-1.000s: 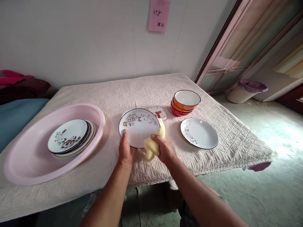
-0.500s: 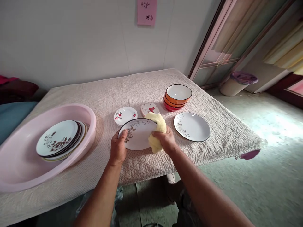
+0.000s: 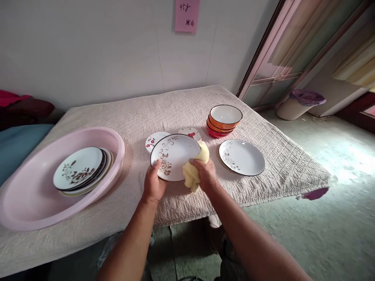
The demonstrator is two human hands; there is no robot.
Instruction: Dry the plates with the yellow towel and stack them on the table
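A white plate with a dark rim and brown flower pattern [image 3: 178,156] is tilted toward me above the table's front part. My left hand [image 3: 156,183] grips its lower left edge, thumb on the face. On the right edge, my right hand [image 3: 205,173] is closed on a bunched yellow cloth [image 3: 193,173], which wraps the rim there. Behind the held plate, and partly hidden by it, are a small white dish with red flowers [image 3: 152,141] and a pale dish with a red design [image 3: 193,134]. A similar plate [image 3: 244,158] lies flat to the right.
A pink basin [image 3: 117,171] on the left holds a stack of plates [image 3: 79,168]. Stacked orange and red bowls [image 3: 224,121] stand at the back right of the cloth-covered table [image 3: 281,168]. A pink note [image 3: 187,15] is on the wall; a bin [image 3: 295,105] stands on the floor.
The held plate has turned, its flower pattern moving down toward my left thumb, and its face has tipped up more toward me. The view has shifted slightly left.
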